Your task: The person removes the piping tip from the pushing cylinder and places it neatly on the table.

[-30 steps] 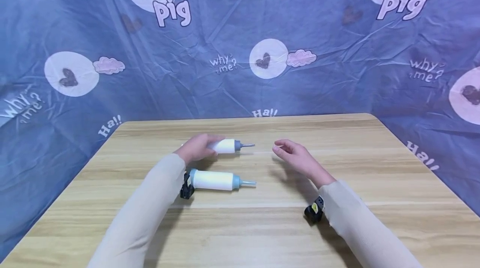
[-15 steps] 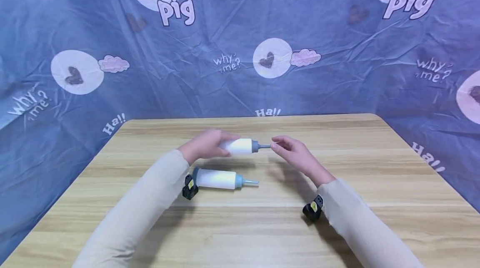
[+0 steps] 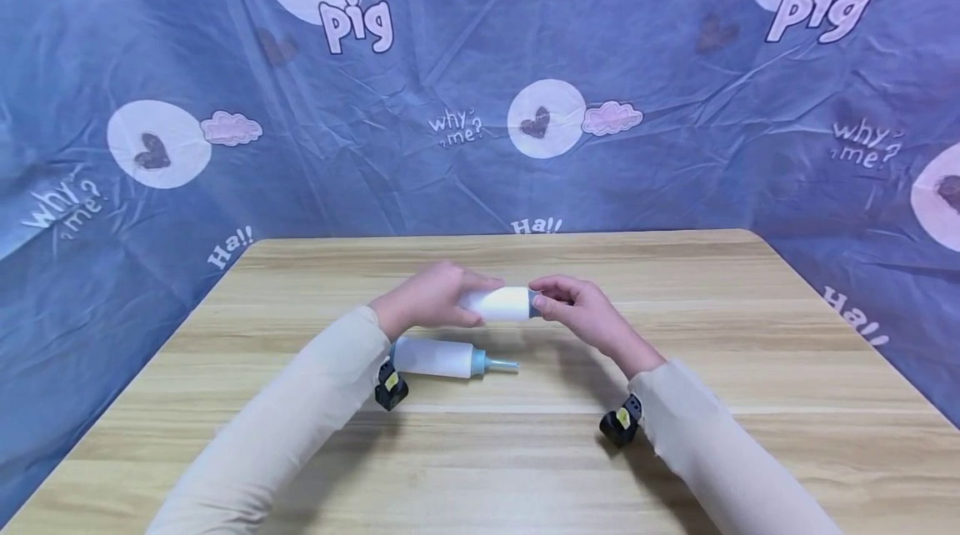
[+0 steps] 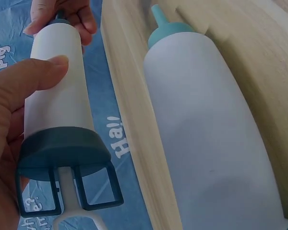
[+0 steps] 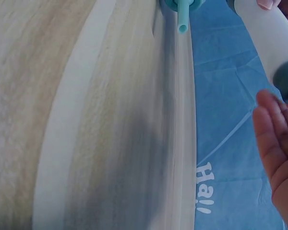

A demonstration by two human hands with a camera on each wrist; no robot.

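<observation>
My left hand (image 3: 438, 297) grips a white syringe-like tube (image 3: 504, 304) round its barrel, held above the table with its nozzle end to the right. In the left wrist view the thumb lies across the barrel, and a dark teal flange (image 4: 65, 151) with two loop grips and a pale plunger shows at the rear. My right hand (image 3: 588, 314) is cupped round the nozzle end, its fingertips right at the blue-grey collar (image 3: 534, 303). The right wrist view shows these fingers loosely extended beside the collar. A second white tube (image 3: 433, 357), with light teal ends, lies in front of the left hand.
The wood-grain table (image 3: 480, 468) stretches out below both hands. Behind it and along its sides hangs a blue printed cloth (image 3: 420, 177). A black wrist camera (image 3: 391, 386) on the left sleeve overlaps the lying tube's rear end.
My left hand has lifted the far tube and carried it to the right, so its nozzle has gone in among the right hand's fingers. The right hand has moved slightly; the near tube stays lying.
</observation>
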